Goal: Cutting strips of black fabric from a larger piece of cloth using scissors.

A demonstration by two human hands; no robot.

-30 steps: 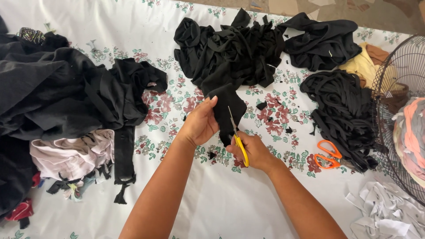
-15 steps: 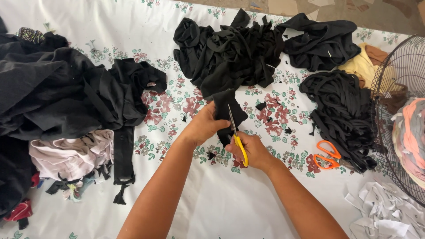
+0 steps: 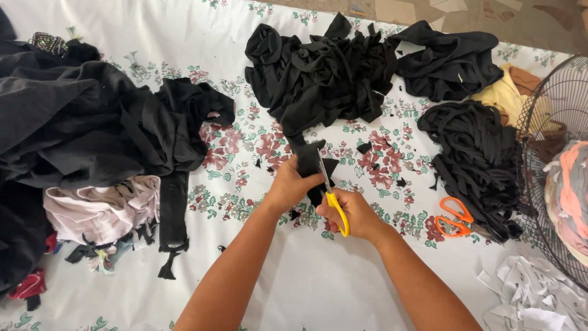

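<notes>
Left hand [image 3: 289,187] pinching black scrap [image 3: 310,160], right hand [image 3: 354,213] gripping yellow scissors [image 3: 331,195] (blades pointing toward far edge), black pile [image 3: 324,76] beyond, orange scissors [image 3: 452,217] right.

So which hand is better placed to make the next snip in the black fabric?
Right. The right hand already grips the yellow-handled scissors, blades against the black fabric piece; the left hand is busy pinching that piece.

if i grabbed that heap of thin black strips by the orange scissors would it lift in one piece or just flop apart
Probably floppy: the black strips lie in limp loops that sag flat onto the floral cloth. They look tangled, so a grab would likely lift a trailing clump, not the whole heap. Likely light for its bulk, since it is thin cut fabric. Loose ends may snag the orange scissors alongside.
</notes>
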